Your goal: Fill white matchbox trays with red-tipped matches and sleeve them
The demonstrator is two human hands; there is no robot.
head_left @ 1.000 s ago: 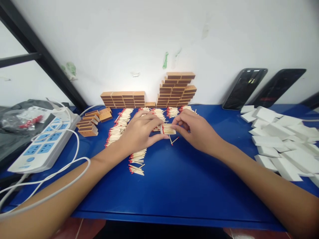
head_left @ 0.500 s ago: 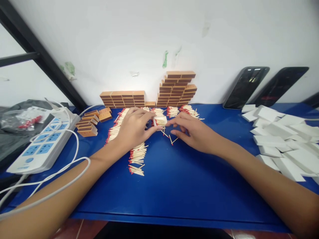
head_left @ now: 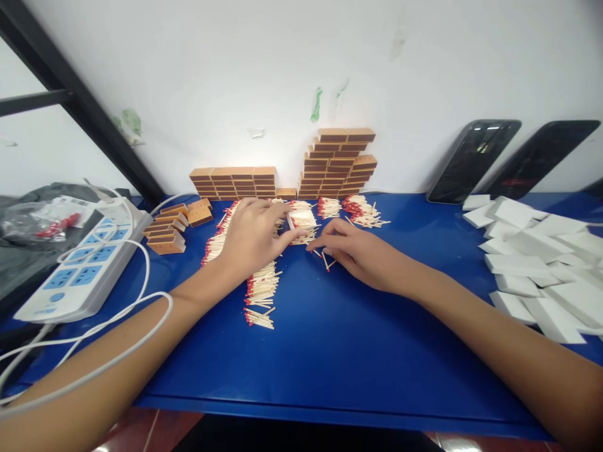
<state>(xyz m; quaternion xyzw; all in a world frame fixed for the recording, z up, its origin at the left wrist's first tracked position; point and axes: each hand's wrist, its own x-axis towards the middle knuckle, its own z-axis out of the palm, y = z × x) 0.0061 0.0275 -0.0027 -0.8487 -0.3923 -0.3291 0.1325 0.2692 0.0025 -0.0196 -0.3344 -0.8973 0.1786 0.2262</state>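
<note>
A blue tabletop (head_left: 330, 351) is seen nearest, with rows of matches (head_left: 261, 292) laid below the left hand (head_left: 252, 242). That hand is curled around a small white tray (head_left: 302, 219) filled with matches, pinched at its left end. The right hand (head_left: 358, 251) is held loosely open, fingertips on loose matches (head_left: 326, 260) just below the tray. Farther back, brown matchboxes (head_left: 336, 166) are stacked against the wall.

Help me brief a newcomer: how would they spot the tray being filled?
Find the two brown box stacks at the wall. On the blue table before them, the left hand holds a small white tray. Unlike the empty trays at right, it holds matches.
</note>
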